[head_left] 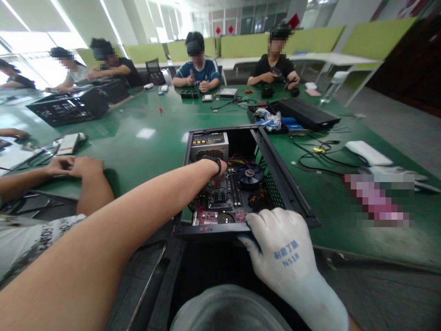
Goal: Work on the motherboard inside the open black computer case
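Observation:
An open black computer case point(292, 195) lies on its side at the near edge of the green table. Inside are a power supply point(209, 146), a motherboard point(220, 197) and a round black fan point(250, 174). My bare left hand point(222, 169), with a dark band at its wrist, reaches down into the case over the motherboard. Its fingers are mostly hidden, and whether they hold anything does not show. In a white work glove, my right hand point(280, 239) has its fingers closed over the near rim of the case.
Beyond the case lies a black tray point(303, 115) with blue-and-white gloves point(270, 119). Black cables point(310, 158) and a white glove point(396, 172) are on the right. A co-worker's hands point(76, 165) rest at the left, near the table edge. Other people work across the table point(144, 151).

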A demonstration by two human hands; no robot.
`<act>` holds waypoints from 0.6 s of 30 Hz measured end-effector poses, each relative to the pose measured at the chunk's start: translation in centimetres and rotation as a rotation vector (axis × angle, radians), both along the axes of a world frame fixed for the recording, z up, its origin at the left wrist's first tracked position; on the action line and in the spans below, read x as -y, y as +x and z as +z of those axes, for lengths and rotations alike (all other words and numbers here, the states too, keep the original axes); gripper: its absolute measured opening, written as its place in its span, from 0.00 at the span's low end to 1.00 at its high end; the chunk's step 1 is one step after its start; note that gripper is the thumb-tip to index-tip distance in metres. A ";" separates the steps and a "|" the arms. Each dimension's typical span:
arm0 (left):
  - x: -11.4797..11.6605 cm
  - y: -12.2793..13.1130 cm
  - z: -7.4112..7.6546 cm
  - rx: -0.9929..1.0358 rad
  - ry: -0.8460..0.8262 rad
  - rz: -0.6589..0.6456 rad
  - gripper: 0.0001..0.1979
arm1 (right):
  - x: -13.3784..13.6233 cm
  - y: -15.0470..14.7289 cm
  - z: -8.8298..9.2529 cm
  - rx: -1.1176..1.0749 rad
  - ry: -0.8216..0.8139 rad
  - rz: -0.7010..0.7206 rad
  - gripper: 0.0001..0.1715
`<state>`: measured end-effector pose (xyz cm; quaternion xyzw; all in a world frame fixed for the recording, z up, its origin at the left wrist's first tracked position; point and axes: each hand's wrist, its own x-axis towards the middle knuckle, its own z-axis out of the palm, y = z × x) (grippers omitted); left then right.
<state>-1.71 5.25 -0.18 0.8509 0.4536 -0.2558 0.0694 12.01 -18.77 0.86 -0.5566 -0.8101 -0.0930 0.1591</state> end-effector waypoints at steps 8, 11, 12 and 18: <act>0.6 0.3 1.0 -0.181 -0.025 -0.067 0.19 | 0.1 0.1 -0.1 -0.002 -0.005 0.002 0.12; 0.7 0.3 1.0 -0.162 -0.018 -0.066 0.19 | 0.2 0.1 0.0 -0.003 0.011 0.005 0.11; 0.7 0.3 1.0 -0.155 -0.020 -0.060 0.19 | 0.2 0.1 0.0 -0.003 0.017 0.007 0.11; 0.5 0.3 0.8 -0.159 -0.016 -0.054 0.21 | 0.1 0.1 0.0 0.002 0.016 0.001 0.12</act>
